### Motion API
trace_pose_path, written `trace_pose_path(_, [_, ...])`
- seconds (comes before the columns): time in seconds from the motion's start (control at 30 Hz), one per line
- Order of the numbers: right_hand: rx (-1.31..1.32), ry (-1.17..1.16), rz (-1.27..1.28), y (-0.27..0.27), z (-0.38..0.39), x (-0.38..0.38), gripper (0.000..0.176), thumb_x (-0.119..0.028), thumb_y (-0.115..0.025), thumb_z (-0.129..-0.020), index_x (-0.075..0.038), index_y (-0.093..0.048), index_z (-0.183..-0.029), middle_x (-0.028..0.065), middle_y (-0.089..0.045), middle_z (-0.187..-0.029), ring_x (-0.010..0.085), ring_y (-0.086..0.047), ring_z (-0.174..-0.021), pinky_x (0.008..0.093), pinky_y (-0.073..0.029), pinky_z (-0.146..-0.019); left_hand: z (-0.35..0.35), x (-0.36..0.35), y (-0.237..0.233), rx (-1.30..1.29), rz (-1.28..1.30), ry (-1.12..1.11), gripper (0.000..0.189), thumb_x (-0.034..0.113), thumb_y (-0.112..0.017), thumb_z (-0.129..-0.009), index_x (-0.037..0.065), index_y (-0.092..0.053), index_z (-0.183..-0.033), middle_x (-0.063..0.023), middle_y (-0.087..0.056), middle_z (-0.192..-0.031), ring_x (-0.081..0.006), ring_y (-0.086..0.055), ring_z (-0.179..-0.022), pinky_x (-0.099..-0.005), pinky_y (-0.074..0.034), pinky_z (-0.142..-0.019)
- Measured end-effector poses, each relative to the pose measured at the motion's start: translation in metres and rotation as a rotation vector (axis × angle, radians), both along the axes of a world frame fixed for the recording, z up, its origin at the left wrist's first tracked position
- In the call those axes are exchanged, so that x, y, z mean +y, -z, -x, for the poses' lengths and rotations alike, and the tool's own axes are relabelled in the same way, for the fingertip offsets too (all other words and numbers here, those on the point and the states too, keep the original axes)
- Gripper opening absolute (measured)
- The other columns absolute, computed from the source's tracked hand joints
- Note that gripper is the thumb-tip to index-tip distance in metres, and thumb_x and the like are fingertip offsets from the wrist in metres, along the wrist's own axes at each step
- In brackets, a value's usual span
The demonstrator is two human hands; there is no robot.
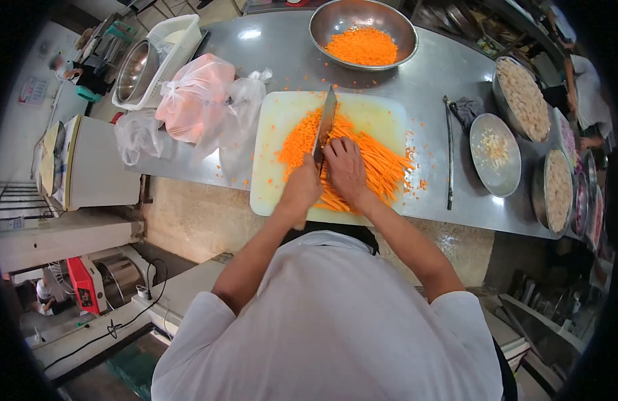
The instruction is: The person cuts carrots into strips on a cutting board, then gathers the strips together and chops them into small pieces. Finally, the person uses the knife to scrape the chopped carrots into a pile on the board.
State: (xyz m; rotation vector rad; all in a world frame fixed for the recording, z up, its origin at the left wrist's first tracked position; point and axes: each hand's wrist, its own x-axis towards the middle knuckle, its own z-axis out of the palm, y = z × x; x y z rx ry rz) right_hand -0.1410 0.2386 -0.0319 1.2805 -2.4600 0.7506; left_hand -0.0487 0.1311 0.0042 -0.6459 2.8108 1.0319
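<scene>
My left hand (301, 188) is closed round the handle of a large knife (326, 121), whose blade points away from me across the white cutting board (272, 144). Right beside the blade, my right hand (346, 167) presses down on a bundle of long carrot strips (382, 164), its fingers bent. Small diced carrot (299, 140) lies in a heap left of the blade. Beyond the board stands a steel bowl (316, 30) holding chopped carrot (362, 47).
Plastic bags (200, 93) and a white basket (178, 57) stand at the left. A dark rod (449, 154) lies right of the board, near a bowl of pale bits (479, 167) and bowls of pale food (521, 97). A person (590, 93) is at the far right.
</scene>
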Motion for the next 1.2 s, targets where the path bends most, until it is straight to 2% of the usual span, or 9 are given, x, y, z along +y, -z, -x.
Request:
trace_pose_path(0.1, [0.023, 0.011, 0.013, 0.001, 0.005, -0.004, 0.021, -0.005, -0.058, -0.073, -0.004, -0.056, -0.094, 0.0129, -0.051, -0.097, 0.0321, -0.048, -0.100, 0.0434, -0.039, -0.088, -0.005, -0.013, -0.049, -0.032, 0.026, 0.027, 0.020, 0.001, -0.049, -0.084, -0.006, -0.042, -0.101, -0.0322, -0.058, -0.071, -0.0489, -0.060, -0.071, -0.0547, -0.047, -0.064])
trace_pose_path(0.27, [-0.055, -0.021, -0.002, -0.006, 0.001, 0.003, 0.022, -0.004, -0.059, -0.074, -0.001, -0.056, -0.096, 0.0135, -0.052, -0.100, 0.0327, -0.048, -0.100, 0.0432, -0.040, -0.088, -0.001, -0.027, -0.007, 0.043, 0.109, 0.066, 0.016, 0.005, -0.049, -0.087, -0.005, -0.041, -0.098, -0.0318, -0.057, -0.069, -0.0488, -0.059, -0.069, -0.0547, -0.045, -0.061])
trace_pose_path(0.4, [-0.116, -0.074, 0.044, -0.010, 0.008, 0.011, 0.023, -0.005, -0.061, -0.074, 0.000, -0.056, -0.096, 0.0134, -0.053, -0.102, 0.0335, -0.048, -0.102, 0.0443, -0.040, -0.089, -0.010, -0.031, -0.047, -0.020, 0.083, 0.056, 0.017, 0.001, -0.050, -0.083, -0.004, -0.041, -0.097, -0.0321, -0.059, -0.071, -0.0479, -0.060, -0.071, -0.0549, -0.046, -0.062])
trace_pose_path(0.5, [-0.014, -0.091, 0.108, -0.017, -0.002, 0.022, 0.024, -0.006, -0.063, -0.074, -0.001, -0.057, -0.097, 0.0135, -0.054, -0.105, 0.0325, -0.049, -0.103, 0.0449, -0.039, -0.091, -0.007, -0.046, -0.005, 0.033, 0.129, 0.069, 0.016, 0.001, -0.048, -0.084, -0.005, -0.041, -0.098, -0.0314, -0.059, -0.070, -0.0475, -0.060, -0.068, -0.0556, -0.046, -0.062])
trace_pose_path(0.63, [-0.112, -0.299, -0.037, -0.030, -0.036, 0.037, 0.020, -0.008, -0.063, -0.075, -0.005, -0.061, -0.095, 0.0103, -0.057, -0.105, 0.0274, -0.050, -0.101, 0.0417, -0.038, -0.086, -0.006, -0.053, -0.047, 0.024, 0.115, 0.082, 0.016, 0.002, -0.046, -0.085, -0.005, -0.041, -0.098, -0.0316, -0.059, -0.071, -0.0478, -0.060, -0.069, -0.0555, -0.047, -0.062])
trace_pose_path(0.8, [-0.215, -0.432, -0.073, 0.006, -0.053, 0.037, 0.013, -0.009, -0.062, -0.072, -0.007, -0.064, -0.085, 0.0053, -0.058, -0.096, 0.0236, -0.050, -0.095, 0.0383, -0.036, -0.080, -0.013, -0.067, -0.021, -0.034, 0.158, 0.069, 0.016, 0.004, -0.047, -0.087, -0.004, -0.041, -0.100, -0.0310, -0.060, -0.072, -0.0477, -0.060, -0.070, -0.0552, -0.046, -0.062])
trace_pose_path(0.87, [-0.104, -0.221, -0.022, 0.013, -0.048, 0.037, 0.010, -0.009, -0.061, -0.070, -0.006, -0.064, -0.079, 0.0042, -0.057, -0.092, 0.0222, -0.050, -0.093, 0.0383, -0.035, -0.079, -0.013, -0.076, -0.019, 0.001, 0.160, 0.090, 0.016, 0.004, -0.047, -0.087, -0.004, -0.041, -0.100, -0.0306, -0.059, -0.071, -0.0478, -0.060, -0.069, -0.0553, -0.046, -0.062])
trace_pose_path(0.93, [-0.106, -0.179, -0.039, 0.005, -0.049, 0.035, 0.010, -0.010, -0.061, -0.070, -0.006, -0.064, -0.078, 0.0043, -0.057, -0.091, 0.0222, -0.050, -0.093, 0.0381, -0.035, -0.078, -0.016, -0.077, -0.043, 0.024, 0.123, 0.079, 0.016, 0.004, -0.048, -0.087, -0.003, -0.041, -0.099, -0.0308, -0.059, -0.071, -0.0480, -0.060, -0.070, -0.0553, -0.046, -0.063])
trace_pose_path(1.2, [-0.169, 0.026, -0.166, -0.014, -0.061, -0.021, 0.008, -0.013, -0.066, -0.070, -0.006, -0.065, -0.075, 0.0078, -0.056, -0.085, 0.0255, -0.049, -0.088, 0.0393, -0.036, -0.075, -0.026, -0.084, -0.004, 0.048, 0.026, 0.017, 0.020, 0.012, -0.051, -0.091, -0.003, -0.041, -0.100, -0.0271, -0.059, -0.067, -0.0451, -0.060, -0.066, -0.0507, -0.048, -0.058])
